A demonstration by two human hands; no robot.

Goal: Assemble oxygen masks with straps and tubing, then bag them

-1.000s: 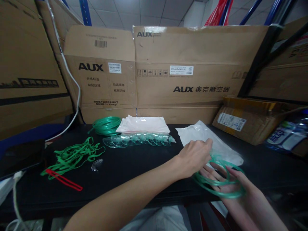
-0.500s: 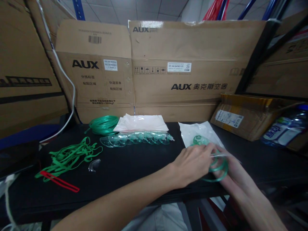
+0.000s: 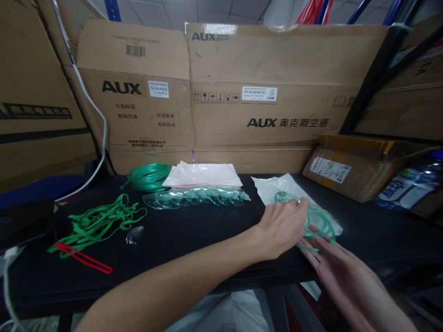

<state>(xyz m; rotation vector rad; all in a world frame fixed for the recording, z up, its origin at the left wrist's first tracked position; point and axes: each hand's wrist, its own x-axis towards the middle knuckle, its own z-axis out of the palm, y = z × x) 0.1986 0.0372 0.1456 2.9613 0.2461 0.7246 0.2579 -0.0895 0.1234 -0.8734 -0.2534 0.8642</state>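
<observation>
My left hand (image 3: pixel 284 228) is closed on the near edge of a plastic bag (image 3: pixel 265 186) with a white back and a clear front. Coiled green tubing (image 3: pixel 327 223) lies partly inside the bag, its near loops sticking out of the opening. My right hand (image 3: pixel 341 263) is at those loops, its fingers stretched beneath them and the tubing between thumb and fingers. The fingertips of my left hand are partly hidden behind its knuckles. Left of the bag is a row of clear green-tinted masks (image 3: pixel 200 197).
A stack of white bags (image 3: pixel 204 175) and a green tubing coil (image 3: pixel 148 176) sit behind the masks. Green elastic straps (image 3: pixel 100 221), small metal strips (image 3: pixel 134 235) and a red band (image 3: pixel 85 258) lie left. A carton (image 3: pixel 346 161) and blue bottle (image 3: pixel 411 180) stand right.
The green tubing has gone further into the bag, and its coils now lie flatter. My right hand has moved slightly down and toward me, its fingers straighter. The bag has shifted a little left.
</observation>
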